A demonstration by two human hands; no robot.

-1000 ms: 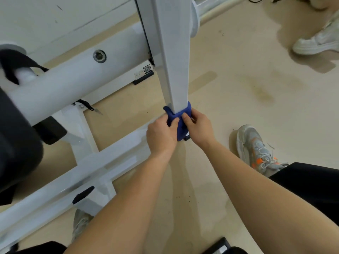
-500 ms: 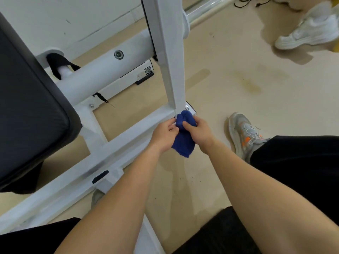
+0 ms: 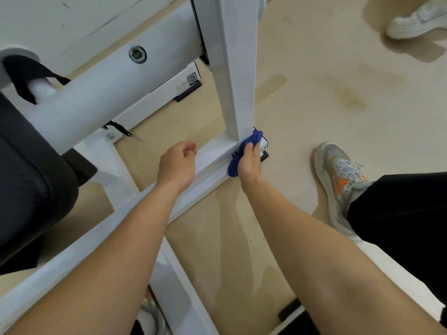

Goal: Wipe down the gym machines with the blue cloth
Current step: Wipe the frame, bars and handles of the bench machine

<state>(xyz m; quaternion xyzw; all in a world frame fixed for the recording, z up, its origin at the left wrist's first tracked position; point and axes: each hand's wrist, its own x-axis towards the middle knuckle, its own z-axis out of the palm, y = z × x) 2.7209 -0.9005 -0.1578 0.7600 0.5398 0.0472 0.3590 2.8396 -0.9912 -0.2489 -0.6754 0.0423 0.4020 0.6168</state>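
Note:
The white gym machine frame fills the left and centre, with an upright post (image 3: 235,68) meeting a floor rail (image 3: 135,213). My right hand (image 3: 250,163) grips the bunched blue cloth (image 3: 233,168) against the joint at the foot of the post. The cloth shows above and below my fingers. My left hand (image 3: 177,164) hovers over the floor rail to the left, with fingers loosely curled and nothing in them.
A black seat pad (image 3: 29,180) juts in from the left. A thick white tube (image 3: 113,85) with a bolt crosses behind the post. My grey shoe (image 3: 338,175) stands on the beige floor at right. Another person's white shoe (image 3: 420,20) is at the top right.
My left hand has let go of the cloth and moved left along the rail. My right hand alone holds the cloth, now pressed at the foot of the post.

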